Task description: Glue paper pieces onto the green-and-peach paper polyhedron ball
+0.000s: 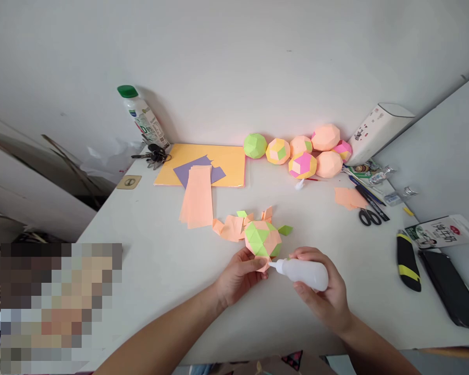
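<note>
My left hand (238,275) is closed on a half-built paper polyhedron (262,238) of orange and green faces, held just above the white table (148,255). In my right hand (324,294) lies a white squeeze glue bottle (304,273), gripped sideways. Its nozzle touches a small orange flap at the model's lower edge. Loose orange and green paper pieces (231,228) lie right behind the model.
Several finished paper balls (301,151) sit at the back by the wall. Orange and purple paper sheets (203,172) lie back left, near a green-capped bottle (143,117) and keys (153,155). Scissors (369,214), pens, a utility knife (407,260) and a black case (451,286) are on the right.
</note>
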Demonstrator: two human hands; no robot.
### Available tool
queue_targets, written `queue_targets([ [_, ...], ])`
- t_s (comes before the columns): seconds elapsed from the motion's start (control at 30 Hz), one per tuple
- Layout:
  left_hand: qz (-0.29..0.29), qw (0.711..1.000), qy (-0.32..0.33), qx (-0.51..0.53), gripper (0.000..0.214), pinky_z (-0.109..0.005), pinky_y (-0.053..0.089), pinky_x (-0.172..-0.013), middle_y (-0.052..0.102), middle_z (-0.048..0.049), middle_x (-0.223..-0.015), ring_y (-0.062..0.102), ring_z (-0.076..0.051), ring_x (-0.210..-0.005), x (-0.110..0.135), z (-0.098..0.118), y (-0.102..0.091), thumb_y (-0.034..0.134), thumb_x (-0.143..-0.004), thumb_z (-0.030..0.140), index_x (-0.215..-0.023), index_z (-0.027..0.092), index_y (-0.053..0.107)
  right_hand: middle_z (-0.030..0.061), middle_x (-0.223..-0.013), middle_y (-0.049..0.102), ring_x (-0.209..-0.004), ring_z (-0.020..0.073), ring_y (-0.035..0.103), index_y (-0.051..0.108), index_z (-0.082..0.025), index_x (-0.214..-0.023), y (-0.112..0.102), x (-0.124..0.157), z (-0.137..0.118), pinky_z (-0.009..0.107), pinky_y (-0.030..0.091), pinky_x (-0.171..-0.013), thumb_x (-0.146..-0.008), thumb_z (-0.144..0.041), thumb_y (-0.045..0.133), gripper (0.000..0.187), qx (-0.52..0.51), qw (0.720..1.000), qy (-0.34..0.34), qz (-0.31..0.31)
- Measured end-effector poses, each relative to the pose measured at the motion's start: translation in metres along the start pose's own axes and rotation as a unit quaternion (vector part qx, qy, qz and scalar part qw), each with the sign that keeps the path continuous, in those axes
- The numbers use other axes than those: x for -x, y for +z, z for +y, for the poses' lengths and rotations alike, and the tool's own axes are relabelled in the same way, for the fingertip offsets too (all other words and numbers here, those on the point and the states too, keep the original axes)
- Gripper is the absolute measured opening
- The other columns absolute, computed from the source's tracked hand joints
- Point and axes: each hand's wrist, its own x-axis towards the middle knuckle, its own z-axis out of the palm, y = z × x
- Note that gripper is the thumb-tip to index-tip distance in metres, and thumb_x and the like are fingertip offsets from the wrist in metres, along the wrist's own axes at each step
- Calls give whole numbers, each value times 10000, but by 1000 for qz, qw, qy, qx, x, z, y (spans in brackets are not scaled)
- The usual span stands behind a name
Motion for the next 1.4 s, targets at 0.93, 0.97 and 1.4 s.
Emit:
queue_targets([
  [0.93,-3,1000,5,-1,235,-264,430,-641,625,-18,-732,520,-108,-623,1,0,0,778,-686,173,-873,155,635,115,-1025,635,-919,246,654,525,-241,-1106,-2,1,1,361,568,-683,-834,-360,676,333,54,997,-54,-9],
  [0.97,-4,1000,6,-1,232,-263,429,-641,622,-16,-727,518,-108,-624,1,0,0,777,-687,173,-869,155,635,115,-1027,636,-920,246,654,526,-241,-1109,-2,1,1,359,569,-681,-833,-359,678,336,54,997,-55,-8],
  [1.4,-14,1000,8,1,176,-274,417,-661,623,-13,-679,506,-110,-600,2,1,2,754,-706,165,-821,152,621,116,-985,680,-904,242,673,529,-238,-1116,-2,-3,-2,356,582,-677,-839,-384,668,342,66,994,-80,-38],
])
